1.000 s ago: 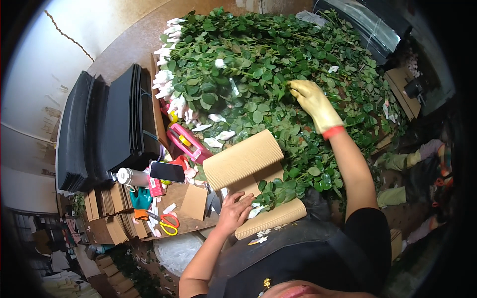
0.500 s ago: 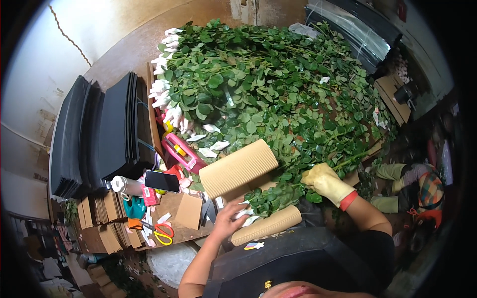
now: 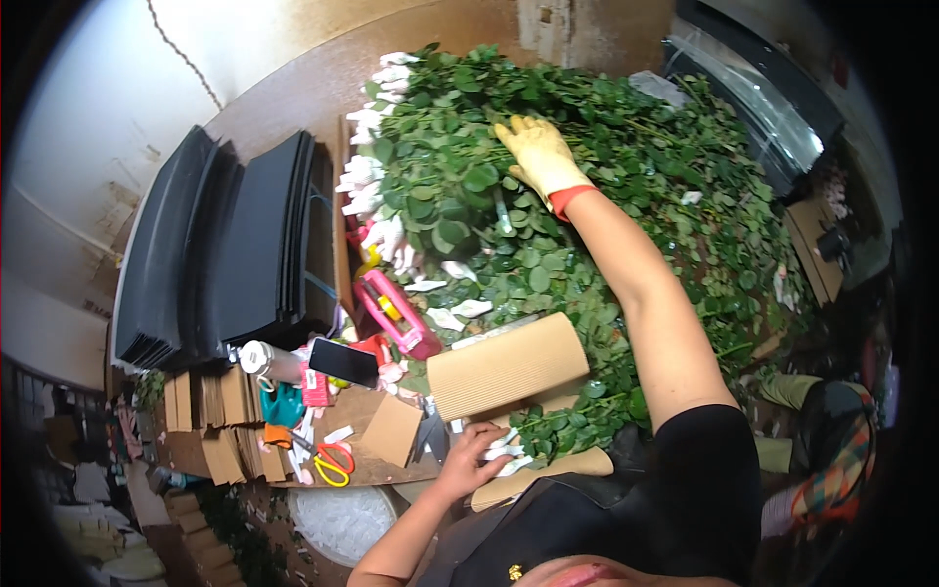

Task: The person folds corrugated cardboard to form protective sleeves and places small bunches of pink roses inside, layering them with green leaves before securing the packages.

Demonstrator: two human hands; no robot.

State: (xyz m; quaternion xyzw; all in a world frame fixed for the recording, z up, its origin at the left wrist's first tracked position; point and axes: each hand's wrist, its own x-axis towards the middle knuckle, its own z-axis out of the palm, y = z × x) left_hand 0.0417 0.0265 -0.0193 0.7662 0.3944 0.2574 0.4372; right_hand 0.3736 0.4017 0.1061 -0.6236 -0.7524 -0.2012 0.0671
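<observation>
A big heap of leafy rose stems (image 3: 626,196) covers the table, with white-covered heads (image 3: 362,181) lined up along its left side. My right hand (image 3: 541,157), in a pale yellow glove with a red cuff, reaches over the heap; its fingers are spread on the leaves and hold nothing visible. Close to my body, my bare left hand (image 3: 471,462) curls its fingers round the white heads of a small rose bunch (image 3: 504,448). That bunch lies with its leaves (image 3: 567,423) on corrugated tan cardboard (image 3: 577,468). Just beyond it is a rolled corrugated cardboard wrap (image 3: 509,367).
Left of the roses are a pink tape dispenser (image 3: 399,313), a phone (image 3: 342,363), a white-lidded bottle (image 3: 271,361), scissors (image 3: 333,463) and a cardboard piece (image 3: 392,430). Black sheet stacks (image 3: 259,240) stand behind. Another person (image 3: 831,450) is at the right.
My right hand has left the near bunch and moved forward and left onto the rose heap. My left hand stays at the white heads. The view has shifted slightly.
</observation>
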